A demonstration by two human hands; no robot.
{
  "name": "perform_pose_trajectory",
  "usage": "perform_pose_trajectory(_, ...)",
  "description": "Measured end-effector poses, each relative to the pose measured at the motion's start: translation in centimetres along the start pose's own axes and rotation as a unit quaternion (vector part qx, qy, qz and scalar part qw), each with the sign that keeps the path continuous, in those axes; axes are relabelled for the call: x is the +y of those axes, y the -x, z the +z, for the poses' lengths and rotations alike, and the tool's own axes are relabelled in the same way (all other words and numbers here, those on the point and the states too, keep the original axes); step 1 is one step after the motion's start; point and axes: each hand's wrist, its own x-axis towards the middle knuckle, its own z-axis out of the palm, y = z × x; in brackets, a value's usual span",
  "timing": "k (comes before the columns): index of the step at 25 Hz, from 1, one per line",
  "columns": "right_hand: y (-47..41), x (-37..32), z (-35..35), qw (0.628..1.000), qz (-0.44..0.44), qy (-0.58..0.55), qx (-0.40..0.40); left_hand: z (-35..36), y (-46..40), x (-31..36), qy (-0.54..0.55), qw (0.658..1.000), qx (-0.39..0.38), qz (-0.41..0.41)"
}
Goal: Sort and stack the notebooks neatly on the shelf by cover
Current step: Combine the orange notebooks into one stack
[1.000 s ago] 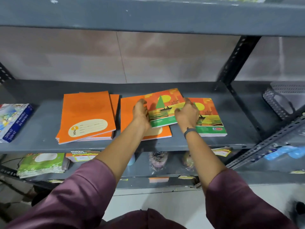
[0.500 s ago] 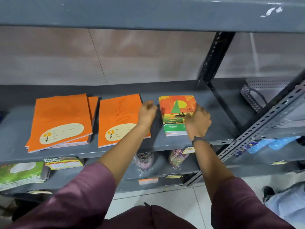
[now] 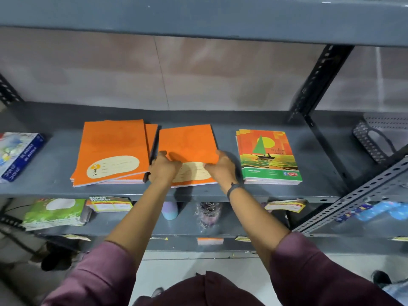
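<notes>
On the grey shelf lie three groups of notebooks. At the left is a loose pile of plain orange notebooks, its lower ones sticking out to the right. In the middle lies another orange notebook. My left hand grips its left edge and my right hand grips its right edge, both near the cream label. At the right sits a squared stack of sailboat-cover notebooks, apart from my right hand.
A blue box lies at the shelf's far left. A perforated metal basket sits beyond the black upright post at right. The lower shelf holds green notebooks, label packs and wrapped items.
Both hands left the sailboat notebooks, which now lie squared in one stack, and moved left onto the middle orange notebook. The view swung back to the left.
</notes>
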Motion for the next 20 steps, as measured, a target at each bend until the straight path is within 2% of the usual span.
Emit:
perform_pose_trajectory(2,-0.7,0.3,-0.2,0.995,0.039,-0.089,0.018,-0.5,-0.1,0.4,0.146,0.989,0.019,0.005)
perform_pose_trajectory(4,-1.5,0.6,-0.6,0.987,0.073,-0.141,0.029,-1.4,0.0,1.2,0.272,0.962,0.007,0.003)
perform_pose_trajectory(7,-1.4,-0.2,-0.8,0.969,0.116,-0.212,0.046,-3.6,0.2,2.5,0.355,0.934,-0.042,-0.006)
perform_pose_trajectory(10,0.1,-3.7,0.2,0.956,0.076,-0.281,0.042,-7.2,-0.4,2.4,0.348,0.937,-0.016,0.032)
perform_pose_trajectory(12,1.2,-6.9,1.9,0.951,0.036,-0.305,0.027,-10.1,-1.7,1.1,0.327,0.941,0.031,0.084)
perform_pose_trajectory(14,2.0,-9.6,4.2,0.952,0.000,-0.307,0.001,-12.8,-3.5,-1.1,0.291,0.948,0.088,0.096)
perform_pose_trajectory(17,2.6,-12.2,8.6,0.969,-0.014,-0.242,-0.051,-16.1,-6.1,-5.1,0.218,0.961,0.159,0.064)
perform_pose_trajectory(20,2.5,-11.9,12.3,0.987,-0.039,-0.123,-0.092,-17.1,-7.5,-8.7,0.061,0.984,0.150,0.073)
